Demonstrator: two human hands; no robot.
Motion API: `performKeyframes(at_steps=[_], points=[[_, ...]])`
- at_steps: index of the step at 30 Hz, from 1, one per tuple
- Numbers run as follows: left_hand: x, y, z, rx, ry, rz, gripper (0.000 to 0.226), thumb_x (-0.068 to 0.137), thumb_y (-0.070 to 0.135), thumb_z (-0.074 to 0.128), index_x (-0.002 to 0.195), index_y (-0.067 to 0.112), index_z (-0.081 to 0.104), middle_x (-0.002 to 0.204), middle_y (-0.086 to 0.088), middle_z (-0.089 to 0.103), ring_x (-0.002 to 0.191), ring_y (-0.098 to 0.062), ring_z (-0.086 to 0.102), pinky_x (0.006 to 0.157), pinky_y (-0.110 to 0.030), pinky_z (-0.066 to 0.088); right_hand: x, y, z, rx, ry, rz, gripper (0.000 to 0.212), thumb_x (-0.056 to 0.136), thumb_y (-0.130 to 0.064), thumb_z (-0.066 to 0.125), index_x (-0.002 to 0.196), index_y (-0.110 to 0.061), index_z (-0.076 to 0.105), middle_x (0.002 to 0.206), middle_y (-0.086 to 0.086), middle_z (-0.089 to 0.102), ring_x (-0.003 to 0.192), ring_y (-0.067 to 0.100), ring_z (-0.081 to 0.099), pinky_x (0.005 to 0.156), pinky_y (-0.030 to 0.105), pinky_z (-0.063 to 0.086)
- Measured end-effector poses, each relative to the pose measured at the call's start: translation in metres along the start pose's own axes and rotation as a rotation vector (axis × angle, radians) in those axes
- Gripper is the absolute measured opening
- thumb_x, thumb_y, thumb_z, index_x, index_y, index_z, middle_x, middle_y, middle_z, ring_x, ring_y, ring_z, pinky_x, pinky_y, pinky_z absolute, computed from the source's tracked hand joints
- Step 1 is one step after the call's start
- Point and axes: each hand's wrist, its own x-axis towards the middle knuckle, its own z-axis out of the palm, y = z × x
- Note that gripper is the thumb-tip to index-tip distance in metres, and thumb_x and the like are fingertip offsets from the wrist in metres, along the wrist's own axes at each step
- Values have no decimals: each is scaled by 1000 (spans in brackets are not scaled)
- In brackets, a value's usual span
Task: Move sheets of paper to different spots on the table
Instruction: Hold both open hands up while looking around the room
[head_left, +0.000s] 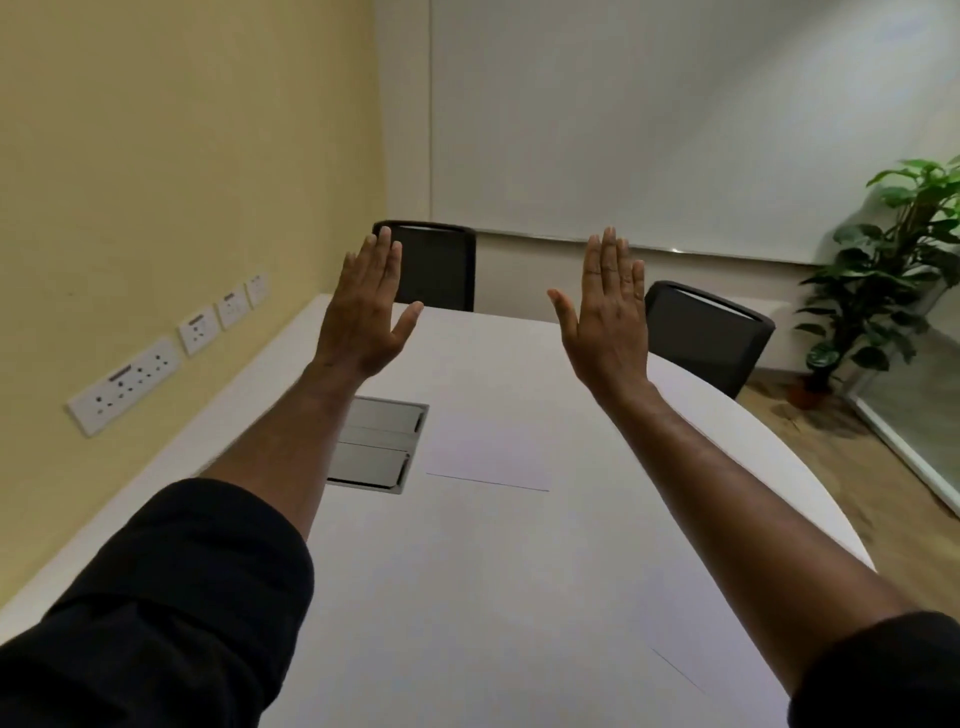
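My left hand (363, 306) and my right hand (608, 317) are both raised above the white table (467, 597), backs toward me, fingers straight and thumbs spread, holding nothing. A white sheet of paper (493, 447) lies flat near the middle of the table, below and between the hands; its near edge shows as a thin dark line. A second white sheet (727, 623) lies at the near right, partly under my right forearm, barely distinct from the tabletop.
A grey metal cable hatch (379, 447) is set into the table left of the middle sheet. Two black chairs (434, 265) (706, 332) stand at the far end. A potted plant (878, 280) stands at the right. Wall sockets (127, 382) line the yellow wall.
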Motion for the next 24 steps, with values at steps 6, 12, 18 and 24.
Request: performKeyframes(at_steps=[6,12,18,24], points=[[16,3,84,-52,-82,-8,75,103,49,28,160,2,12,169,-17,8,158,-30,5,128,-49,12,3,42,66,-22,-92,39,74,106,-52,26,161,-5,10,170,15,6,157,27,3,128,45,5],[11,-10,174,-86,-198,-23,76,103,52,25,161,5,9,170,-15,5,158,-29,3,128,-47,9,-13,68,154,40,-192,41,71,107,-51,28,160,-5,15,169,15,12,157,28,7,128,45,6],[-20,-29,268,-150,-338,-52,77,103,51,25,160,4,8,170,-16,4,158,-29,2,127,-52,9,-49,94,248,87,-320,61,68,107,-48,31,161,-10,18,169,13,13,157,27,7,128,45,6],[-43,-37,369,-213,-459,-88,74,105,50,28,160,3,14,170,-15,8,158,-29,6,127,-51,13,-92,126,339,109,-455,113,67,106,-48,31,160,-11,20,168,11,16,157,25,10,128,40,3]])
